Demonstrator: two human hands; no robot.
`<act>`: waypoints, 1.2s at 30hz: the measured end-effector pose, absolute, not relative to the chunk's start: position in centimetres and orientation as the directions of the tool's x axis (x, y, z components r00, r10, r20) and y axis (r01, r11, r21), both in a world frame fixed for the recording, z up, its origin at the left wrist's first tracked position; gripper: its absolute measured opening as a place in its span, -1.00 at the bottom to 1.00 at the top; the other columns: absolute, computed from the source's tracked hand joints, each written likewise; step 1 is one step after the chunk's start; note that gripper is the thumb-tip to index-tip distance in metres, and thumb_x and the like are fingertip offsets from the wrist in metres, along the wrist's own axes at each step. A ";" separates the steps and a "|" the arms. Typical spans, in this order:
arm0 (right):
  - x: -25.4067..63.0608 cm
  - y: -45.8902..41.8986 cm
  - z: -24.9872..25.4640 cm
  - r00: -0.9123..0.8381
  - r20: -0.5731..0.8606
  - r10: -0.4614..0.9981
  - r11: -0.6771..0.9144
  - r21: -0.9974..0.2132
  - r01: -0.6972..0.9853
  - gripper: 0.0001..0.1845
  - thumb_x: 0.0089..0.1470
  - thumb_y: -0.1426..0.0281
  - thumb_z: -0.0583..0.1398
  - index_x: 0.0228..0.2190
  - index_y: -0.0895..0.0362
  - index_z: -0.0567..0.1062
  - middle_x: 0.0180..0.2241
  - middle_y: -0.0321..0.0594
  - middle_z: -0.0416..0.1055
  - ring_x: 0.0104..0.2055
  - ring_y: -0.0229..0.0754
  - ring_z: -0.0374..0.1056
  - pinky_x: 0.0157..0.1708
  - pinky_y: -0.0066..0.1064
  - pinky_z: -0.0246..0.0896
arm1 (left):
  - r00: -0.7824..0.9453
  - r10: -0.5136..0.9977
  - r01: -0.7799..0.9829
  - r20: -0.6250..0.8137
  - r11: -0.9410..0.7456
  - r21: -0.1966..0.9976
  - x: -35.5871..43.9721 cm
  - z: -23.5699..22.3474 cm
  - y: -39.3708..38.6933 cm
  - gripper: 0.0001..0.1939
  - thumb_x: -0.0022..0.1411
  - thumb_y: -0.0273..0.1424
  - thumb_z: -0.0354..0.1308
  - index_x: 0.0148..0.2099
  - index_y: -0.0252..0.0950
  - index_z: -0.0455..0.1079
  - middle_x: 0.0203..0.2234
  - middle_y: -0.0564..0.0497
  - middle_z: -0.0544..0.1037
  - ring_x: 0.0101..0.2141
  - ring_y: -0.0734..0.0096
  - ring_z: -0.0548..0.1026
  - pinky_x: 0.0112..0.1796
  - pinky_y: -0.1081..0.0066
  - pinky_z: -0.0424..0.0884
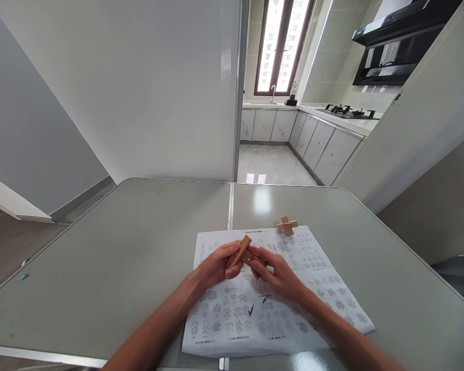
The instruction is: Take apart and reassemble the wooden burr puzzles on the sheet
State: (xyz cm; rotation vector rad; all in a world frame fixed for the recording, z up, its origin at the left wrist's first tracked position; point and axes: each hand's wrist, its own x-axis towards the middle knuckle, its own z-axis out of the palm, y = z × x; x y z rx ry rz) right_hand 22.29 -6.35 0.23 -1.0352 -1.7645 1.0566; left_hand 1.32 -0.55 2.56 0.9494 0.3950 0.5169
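Observation:
Over a printed sheet [239, 319] full of small diagrams, both hands hold brown wooden puzzle pieces. My left hand [222, 263] is closed round a tilted wooden bar [240, 251]. A second wooden piece [248, 257] crosses that bar, and my right hand [272, 270] pinches its right end. The two pieces touch; whether they interlock is hidden by the fingers. Beyond the hands, at the sheet's top right edge, sits an assembled cross-shaped wooden puzzle [286, 225], touched by neither hand.
The sheet lies on a grey-green table [100, 268] with a metal seam down its middle. A small teal bit [23, 276] is near the left edge. Behind the table are a white panel [170, 93] and a kitchen with a gas stove [348, 111].

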 end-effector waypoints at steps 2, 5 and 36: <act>22.3 -6.3 0.2 -0.329 0.225 0.917 0.310 -0.921 0.235 -0.72 0.41 0.17 0.06 -0.25 0.08 0.40 -0.50 -0.35 0.39 -0.47 -0.24 0.25 -0.41 -0.37 0.14 | 0.805 0.587 -0.275 -0.085 0.497 0.823 1.3 2.2 -0.5 -0.59 0.42 -0.11 0.14 -0.02 -0.39 0.49 -0.66 0.14 0.35 -0.72 0.67 0.11 -0.64 0.52 0.03; 22.3 -6.3 0.2 -0.330 0.223 0.917 0.308 -0.922 0.234 -0.70 0.42 0.16 0.05 -0.32 0.06 0.34 -0.51 -0.35 0.37 -0.48 -0.24 0.24 -0.41 -0.37 0.13 | 0.802 0.591 -0.293 -0.084 0.512 0.807 1.3 2.0 -0.5 -0.60 0.40 -0.11 0.19 -0.03 -0.40 0.49 -0.61 0.11 0.38 -0.72 0.70 0.12 -0.65 0.52 0.01; 23.5 -6.0 0.9 -0.311 0.224 0.924 0.317 -0.902 0.292 -0.66 0.40 0.09 0.07 -0.32 0.04 0.40 -0.53 -0.34 0.40 -0.50 -0.21 0.25 -0.40 -0.35 0.20 | 0.579 0.808 -0.333 -0.111 0.359 0.872 0.6 2.8 -0.2 -0.62 0.39 -0.08 0.16 -0.03 -0.29 0.49 -0.58 0.12 0.42 -0.71 0.67 -0.09 -0.67 0.47 -0.14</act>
